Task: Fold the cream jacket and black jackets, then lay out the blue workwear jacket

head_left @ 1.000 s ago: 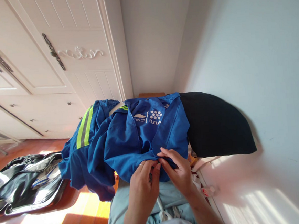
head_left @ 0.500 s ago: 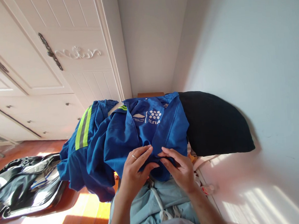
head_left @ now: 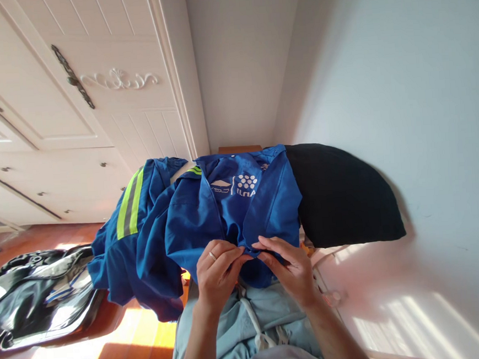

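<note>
A blue work jacket (head_left: 192,216) with yellow-green and grey reflective stripes lies spread in front of me, white lettering and a dotted logo showing on its inner back. My left hand (head_left: 220,272), a ring on one finger, pinches the jacket's front edge low in the middle. Close beside it, my right hand (head_left: 288,267) pinches the same edge between thumb and fingers. The fingertips nearly meet over a small fold of blue cloth. Whatever fastening may lie between them is too small to make out.
Right of the jacket, black cloth (head_left: 344,199) hangs by the pale wall (head_left: 424,104). A white wardrobe (head_left: 130,61) stands at the left and back. An open suitcase (head_left: 45,300) with clothes lies on the wooden floor (head_left: 124,349). Grey-blue trousers (head_left: 231,335) cover my lap.
My left thumb and fingers have closed onto the jacket's edge, where they were apart before. Both hands are now closer together. The view has shifted slightly.
</note>
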Demonstrator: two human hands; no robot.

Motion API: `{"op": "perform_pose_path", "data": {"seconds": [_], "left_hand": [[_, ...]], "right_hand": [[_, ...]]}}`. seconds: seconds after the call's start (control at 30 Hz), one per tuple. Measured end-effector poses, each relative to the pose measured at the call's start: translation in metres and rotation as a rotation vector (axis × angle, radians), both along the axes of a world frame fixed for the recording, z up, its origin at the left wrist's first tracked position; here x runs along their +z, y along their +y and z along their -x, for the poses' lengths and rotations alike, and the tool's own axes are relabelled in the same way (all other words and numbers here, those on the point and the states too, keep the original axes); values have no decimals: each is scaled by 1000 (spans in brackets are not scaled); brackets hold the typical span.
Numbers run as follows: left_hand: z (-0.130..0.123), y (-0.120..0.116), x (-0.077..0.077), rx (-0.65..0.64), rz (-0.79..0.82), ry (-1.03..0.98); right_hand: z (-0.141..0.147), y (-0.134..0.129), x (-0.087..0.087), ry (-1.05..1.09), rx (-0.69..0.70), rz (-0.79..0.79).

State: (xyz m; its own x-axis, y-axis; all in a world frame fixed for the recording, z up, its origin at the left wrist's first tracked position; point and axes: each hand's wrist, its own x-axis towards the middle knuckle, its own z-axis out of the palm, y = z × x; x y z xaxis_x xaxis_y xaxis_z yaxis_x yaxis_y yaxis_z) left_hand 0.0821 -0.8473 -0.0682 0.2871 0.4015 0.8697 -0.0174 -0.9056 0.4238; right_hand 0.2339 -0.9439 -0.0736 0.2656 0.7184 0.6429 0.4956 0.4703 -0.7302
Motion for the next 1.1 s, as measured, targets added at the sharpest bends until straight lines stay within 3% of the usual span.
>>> {"op": "perform_pose_path", "data": {"seconds": [0.47,0.7,1.1], "left_hand": [[-10,10,17,-4,-28,21],[-9,12,29,22,-140,63],[-13,9,27,89,-171,-23]], "right_hand": [[-5,12,14,94,-2,-38],[-7,12,25,90,15,5],[-12,8,28,75,91,15]]}}
